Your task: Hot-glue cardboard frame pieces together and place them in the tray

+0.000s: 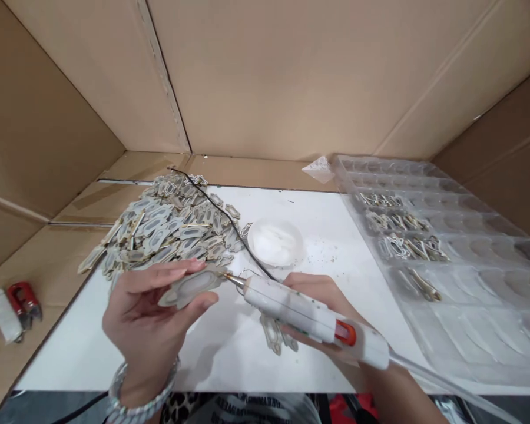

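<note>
My left hand (pixel 152 315) pinches a small oval grey piece with a pale rim (pixel 192 287), held flat above the white sheet (pixel 327 253). My right hand (pixel 331 306) grips a white glue gun (pixel 309 318) with an orange trigger. Its metal nozzle (pixel 235 279) touches the right end of the oval piece. Under the gun, my right fingers also hold one or two more of the pale pieces (pixel 276 335). A bracelet circles my left wrist.
A heap of the same oval pieces (pixel 163 227) lies at the back left, with a black cord (pixel 223 212) running over it. A small white dish (pixel 276 242) sits mid-sheet. A clear compartment tray (pixel 463 259) at right holds finished pieces. Red tool (pixel 23 300) lies far left. Cardboard walls surround.
</note>
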A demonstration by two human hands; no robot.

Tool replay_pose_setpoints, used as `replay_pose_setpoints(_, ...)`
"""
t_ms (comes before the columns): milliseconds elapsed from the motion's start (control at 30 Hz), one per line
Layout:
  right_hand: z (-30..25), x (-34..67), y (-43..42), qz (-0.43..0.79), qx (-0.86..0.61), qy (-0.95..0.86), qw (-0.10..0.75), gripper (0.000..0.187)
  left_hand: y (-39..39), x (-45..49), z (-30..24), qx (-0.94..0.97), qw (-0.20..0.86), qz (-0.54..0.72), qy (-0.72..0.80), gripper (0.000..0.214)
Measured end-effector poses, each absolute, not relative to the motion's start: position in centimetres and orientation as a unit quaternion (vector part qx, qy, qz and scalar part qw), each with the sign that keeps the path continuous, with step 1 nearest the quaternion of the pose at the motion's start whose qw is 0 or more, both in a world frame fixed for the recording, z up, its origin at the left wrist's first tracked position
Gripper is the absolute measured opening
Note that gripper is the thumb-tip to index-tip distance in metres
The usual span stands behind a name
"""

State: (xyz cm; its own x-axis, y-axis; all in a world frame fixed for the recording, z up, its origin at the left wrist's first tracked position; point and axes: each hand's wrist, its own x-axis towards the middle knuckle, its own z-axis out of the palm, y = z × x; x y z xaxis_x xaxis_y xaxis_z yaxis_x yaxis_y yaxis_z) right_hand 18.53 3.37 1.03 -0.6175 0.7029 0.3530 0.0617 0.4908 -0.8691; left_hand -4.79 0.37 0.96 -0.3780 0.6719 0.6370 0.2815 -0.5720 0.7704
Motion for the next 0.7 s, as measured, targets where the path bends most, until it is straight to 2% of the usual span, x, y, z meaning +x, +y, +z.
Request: replay_pose_setpoints(700,0.5,18.3,3.2,0.478,-0.270,-0.767,0.332,0.021,-1.2,-5.2,0.4,0.633,0.002,0.594,0.497,0.044)
